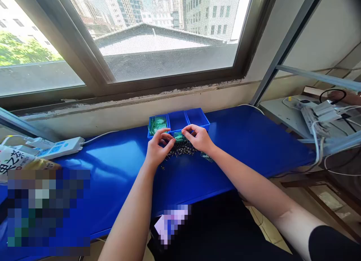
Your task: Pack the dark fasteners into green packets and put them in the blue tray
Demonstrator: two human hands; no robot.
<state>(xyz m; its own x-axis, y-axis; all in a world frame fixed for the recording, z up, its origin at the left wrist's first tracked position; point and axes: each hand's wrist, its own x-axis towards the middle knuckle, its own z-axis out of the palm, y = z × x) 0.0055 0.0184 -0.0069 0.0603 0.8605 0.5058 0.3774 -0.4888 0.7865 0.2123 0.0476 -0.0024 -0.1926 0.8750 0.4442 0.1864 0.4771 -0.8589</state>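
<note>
Between my two hands is a small green translucent packet (178, 136). My left hand (161, 145) has its thumb and fingers curled at the packet's left edge, and my right hand (199, 138) pinches its right edge. Below the packet lies a pile of small dark metal pieces (182, 150). Just behind my hands stands a blue bin with compartments (209, 124); green packets (158, 123) fill its left one, while no contents show in the middle and right ones. Another clear packet (207, 157) lies partly hidden by my right wrist.
The blue table (121, 171) runs below a window. At the left are a power strip (63, 147) and a snack bag (25, 161). A phone (170, 223) rests near my lap. Metal posts, cables and a side shelf with devices (324, 110) stand at the right, where part of another person's arm shows.
</note>
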